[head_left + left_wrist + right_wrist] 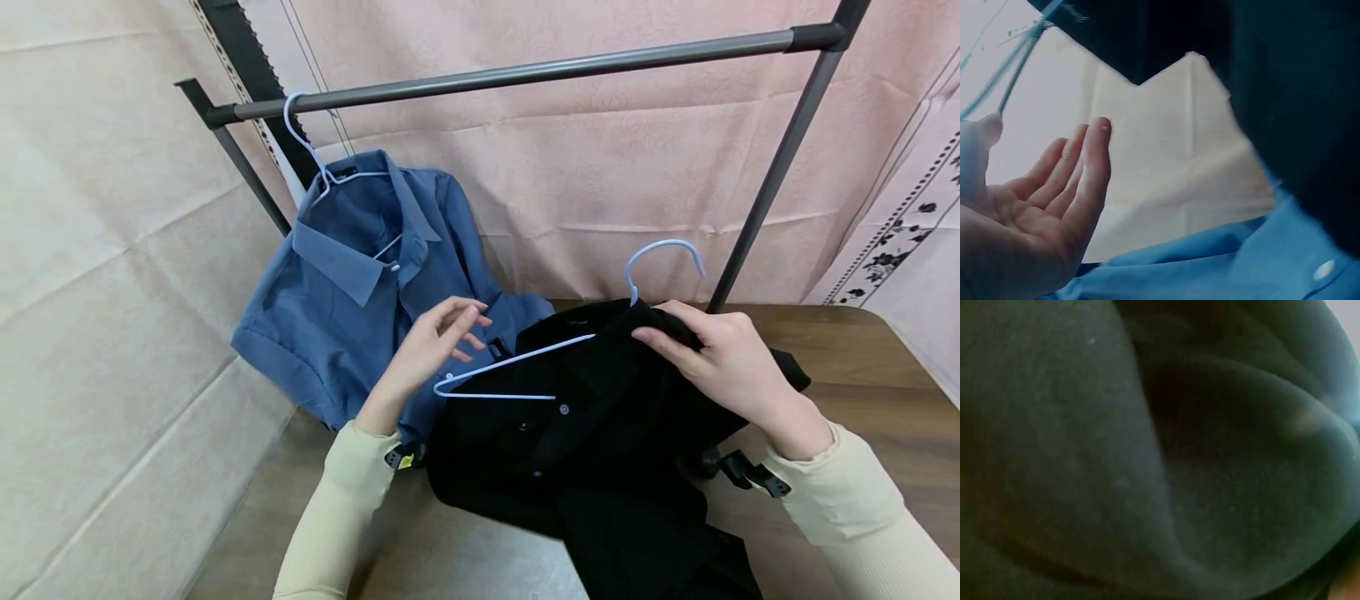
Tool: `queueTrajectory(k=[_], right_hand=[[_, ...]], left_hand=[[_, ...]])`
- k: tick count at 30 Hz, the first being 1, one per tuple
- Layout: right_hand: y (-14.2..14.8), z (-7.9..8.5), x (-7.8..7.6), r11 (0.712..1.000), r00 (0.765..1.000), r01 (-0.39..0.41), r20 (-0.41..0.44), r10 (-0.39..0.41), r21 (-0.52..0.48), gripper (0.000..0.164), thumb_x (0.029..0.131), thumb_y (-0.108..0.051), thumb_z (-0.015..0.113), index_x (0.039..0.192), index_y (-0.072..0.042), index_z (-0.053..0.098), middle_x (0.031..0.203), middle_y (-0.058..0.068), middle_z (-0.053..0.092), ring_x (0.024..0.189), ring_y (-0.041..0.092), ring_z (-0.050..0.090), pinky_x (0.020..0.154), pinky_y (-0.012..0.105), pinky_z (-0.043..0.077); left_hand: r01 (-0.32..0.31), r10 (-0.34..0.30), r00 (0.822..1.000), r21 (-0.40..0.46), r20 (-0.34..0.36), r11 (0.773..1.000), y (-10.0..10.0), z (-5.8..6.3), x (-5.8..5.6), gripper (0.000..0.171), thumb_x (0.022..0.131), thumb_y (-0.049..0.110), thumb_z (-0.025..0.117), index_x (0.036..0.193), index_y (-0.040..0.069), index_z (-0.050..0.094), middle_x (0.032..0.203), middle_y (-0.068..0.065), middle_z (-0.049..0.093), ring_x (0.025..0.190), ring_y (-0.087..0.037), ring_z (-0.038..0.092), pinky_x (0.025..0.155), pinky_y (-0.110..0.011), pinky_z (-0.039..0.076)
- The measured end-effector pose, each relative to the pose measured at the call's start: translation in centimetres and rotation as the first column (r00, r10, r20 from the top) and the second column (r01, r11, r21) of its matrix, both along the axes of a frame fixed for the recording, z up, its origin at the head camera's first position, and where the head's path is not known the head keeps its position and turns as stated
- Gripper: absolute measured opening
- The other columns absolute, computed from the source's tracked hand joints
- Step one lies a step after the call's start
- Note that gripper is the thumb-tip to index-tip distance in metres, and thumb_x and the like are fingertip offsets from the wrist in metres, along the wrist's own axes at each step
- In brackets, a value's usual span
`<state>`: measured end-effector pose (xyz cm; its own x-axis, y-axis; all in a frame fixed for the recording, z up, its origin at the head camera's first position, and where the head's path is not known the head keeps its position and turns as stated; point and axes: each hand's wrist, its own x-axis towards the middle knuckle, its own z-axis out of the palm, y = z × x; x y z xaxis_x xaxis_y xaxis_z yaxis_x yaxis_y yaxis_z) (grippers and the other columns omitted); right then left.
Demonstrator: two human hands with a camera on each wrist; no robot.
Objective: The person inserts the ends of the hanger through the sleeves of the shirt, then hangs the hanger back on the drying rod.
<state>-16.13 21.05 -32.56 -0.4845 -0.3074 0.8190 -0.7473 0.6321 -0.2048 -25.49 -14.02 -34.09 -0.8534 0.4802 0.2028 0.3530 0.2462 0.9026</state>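
A black buttoned shirt (615, 450) is held up over the table, with a light blue hanger (517, 359) partly inside it. The hanger's hook rises above the collar, while its left arm lies outside the cloth. My right hand (720, 362) pinches the shirt by the collar, just right of the hook, thumb in front. In the right wrist view, dark folds of the shirt (1072, 450) fill nearly everything. My left hand (431, 342) hovers free near the hanger's left end, its fingers loosely bent and holding nothing; the left wrist view shows its palm.
A blue shirt (330, 333) hangs on another light blue hanger at the left end of a dark metal rack bar (525, 77), its lower part behind my left hand. A rack post (780, 175) slopes down at the right. Below is a wooden table (870, 367); patterned cloth (600, 183) hangs behind.
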Motion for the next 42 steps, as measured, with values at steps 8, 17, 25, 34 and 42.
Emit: queueTrajectory(k=[8,17,25,34,42], right_hand=[[0.1,0.0,0.4,0.999,1.000,0.000,-0.010,-0.001,-0.050,0.046,0.101,-0.053,0.052,0.096,-0.011,0.071,0.069,-0.013,0.053,0.056,-0.002,0.039,0.058,0.019,0.037],[0.2,-0.3,0.6,0.992,0.998,0.055,0.011,-0.054,-0.116,0.051,0.099,-0.056,0.053,0.096,-0.008,0.072,0.068,-0.010,0.056,0.057,0.000,0.040,0.060,0.020,0.038],[0.3,-0.7,0.3,0.970,0.993,0.116,0.005,-0.118,-0.215,0.057,0.095,-0.058,0.056,0.093,-0.004,0.074,0.068,-0.002,0.063,0.059,0.000,0.046,0.064,0.017,0.039],[1.0,-0.9,0.2,0.950,0.985,0.174,0.052,-0.166,-0.258,0.038,0.096,-0.042,0.067,0.096,-0.005,0.075,0.072,0.003,0.067,0.066,-0.006,0.050,0.070,0.012,0.038],[2.0,-1.3,0.1,0.942,0.982,0.186,0.077,-0.171,-0.279,0.017,0.092,-0.018,0.076,0.097,-0.002,0.074,0.084,-0.012,0.068,0.077,-0.013,0.054,0.075,0.011,0.040]], left_hand=[[0.087,-0.075,0.983,-0.062,0.165,0.994,2.4,-2.8,-0.4,0.044,0.105,0.025,0.058,0.145,0.008,0.048,0.135,-0.019,0.055,0.107,-0.033,0.065,0.080,-0.040,0.058],[0.164,-0.144,0.953,-0.052,0.265,0.985,4.0,-4.7,0.2,0.065,0.093,0.019,0.073,0.148,0.006,0.041,0.118,-0.015,0.054,0.089,-0.020,0.058,0.077,-0.030,0.052],[0.214,-0.199,0.951,-0.042,0.237,0.976,3.9,-5.2,0.6,0.074,0.088,0.003,0.075,0.152,0.005,0.037,0.149,-0.016,0.043,0.128,-0.026,0.047,0.102,-0.038,0.044],[0.270,-0.276,0.923,0.059,0.268,0.961,1.9,-4.7,0.4,0.071,0.087,-0.004,0.071,0.151,0.007,0.042,0.135,-0.008,0.051,0.113,-0.019,0.051,0.089,-0.030,0.047],[0.350,-0.405,0.876,0.233,0.260,0.907,0.0,-3.5,0.4,0.067,0.086,-0.002,0.073,0.147,0.007,0.047,0.081,0.004,0.038,0.056,-0.013,0.029,0.053,-0.030,0.027]])
